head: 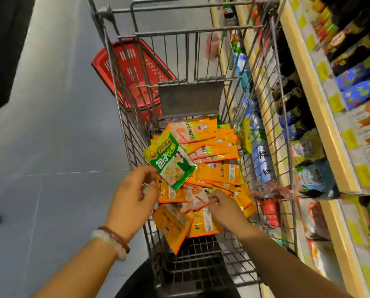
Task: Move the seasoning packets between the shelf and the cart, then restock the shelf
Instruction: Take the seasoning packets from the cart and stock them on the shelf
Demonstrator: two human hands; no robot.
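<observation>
While the head view looks steeply down, a grey floor (50,136) fills the left half of the frame and a wire shopping cart (119,117) occupies the centre, running from the top edge to the bottom. Along the right edge stands the shelf (315,100), its cream-coloured ledges carrying yellow price tags and rows of dark, blue and orange packaged goods. A red plastic basket (132,67) shows through the cart's left wall, in the upper centre of the frame. On the cart floor, at centre frame, lies a loose heap of orange seasoning packets (218,175), overlapping at many angles; a grey flap (190,100) stands upright just above the heap.

Left hand (132,196), lower centre-left: fingers curled, pinching the lower corner of a green-and-white seasoning packet (171,162) that is raised over the left side of the heap and tilted. Two bracelets (113,239), one pale and one dark red, circle the wrist.

Right hand (225,207), lower centre: fingers curled down into the heap, their tips closed on the edge of a pale orange packet (198,198) lying among the others.
</observation>
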